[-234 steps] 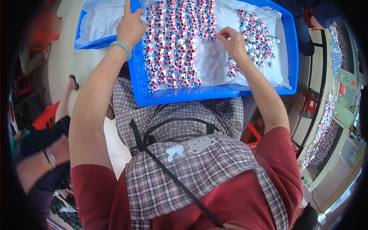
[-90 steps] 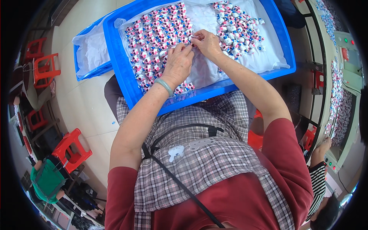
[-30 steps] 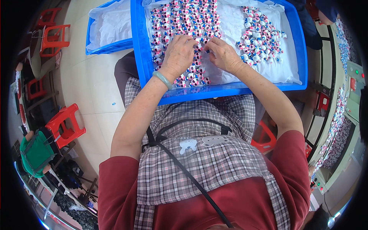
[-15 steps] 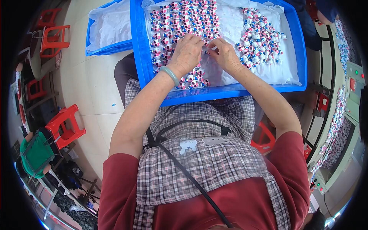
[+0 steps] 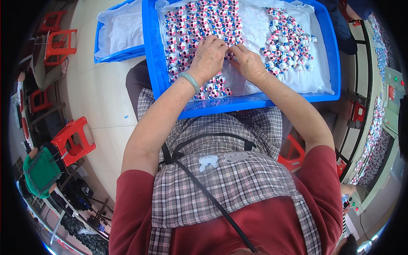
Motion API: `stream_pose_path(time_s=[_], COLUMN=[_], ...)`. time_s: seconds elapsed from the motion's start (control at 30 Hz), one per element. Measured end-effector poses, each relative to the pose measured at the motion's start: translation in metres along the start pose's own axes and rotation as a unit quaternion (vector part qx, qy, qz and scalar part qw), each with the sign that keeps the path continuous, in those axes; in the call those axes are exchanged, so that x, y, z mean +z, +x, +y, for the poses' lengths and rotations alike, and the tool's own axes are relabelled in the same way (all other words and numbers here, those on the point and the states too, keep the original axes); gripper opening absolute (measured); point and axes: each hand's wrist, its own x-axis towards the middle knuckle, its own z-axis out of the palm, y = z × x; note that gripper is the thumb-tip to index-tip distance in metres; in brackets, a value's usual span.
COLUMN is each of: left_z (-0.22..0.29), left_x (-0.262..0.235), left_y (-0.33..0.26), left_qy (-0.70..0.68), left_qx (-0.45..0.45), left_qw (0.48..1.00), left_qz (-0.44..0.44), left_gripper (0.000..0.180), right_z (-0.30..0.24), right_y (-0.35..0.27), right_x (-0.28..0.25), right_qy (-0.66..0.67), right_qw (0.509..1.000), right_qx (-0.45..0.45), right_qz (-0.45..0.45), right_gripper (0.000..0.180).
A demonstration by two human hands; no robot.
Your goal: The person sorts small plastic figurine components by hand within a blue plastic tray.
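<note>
A blue tray (image 5: pixel 154 55) lined with white paper holds small white, pink and blue toy figurines. On its left side they stand in close rows (image 5: pixel 182 32); on the right lies a loose heap of figurines (image 5: pixel 289 40). My left hand (image 5: pixel 209 57), with a pale green bangle at the wrist, bends over the rows, its fingers curled together and their tips hidden. Just to its right, my right hand (image 5: pixel 247 63) pinches thumb and fingers at the edge of the rows, around a small figurine that is mostly covered.
Another blue tray (image 5: pixel 100 40) with white paper stands at the far left. Red plastic stools (image 5: pixel 73 142) are on the left. On the right runs a bench with piles of small pieces (image 5: pixel 372 140). A person in green (image 5: pixel 42 172) sits at the lower left.
My right hand's thumb and fingers have closed together and moved slightly left, towards my left hand. My left hand stays nearly in place over the rows.
</note>
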Motion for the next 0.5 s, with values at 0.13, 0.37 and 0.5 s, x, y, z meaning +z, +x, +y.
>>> stream_pose_path(time_s=[0.13,0.37,0.5], left_z=[-0.003,0.002,-0.003], left_x=[0.001,0.003,0.008], left_y=[0.007,0.017,0.02], left_qy=[0.016,0.072,0.067], left_qx=[-0.025,-0.048,-0.034], left_qw=[0.999,0.996,0.997], left_qz=[0.022,-0.005,0.028], left_gripper=[0.023,0.022,0.012], right_z=[-0.002,-0.003,-0.008], right_y=[0.001,-0.001,0.002], right_x=[-0.001,-0.001,-0.004], right_qy=[-0.014,-0.01,-0.007], right_qw=[1.0,0.999,1.0], right_qx=[0.011,0.039,0.012], right_qz=[-0.011,-0.004,0.015], right_gripper=[0.033,0.033,0.03])
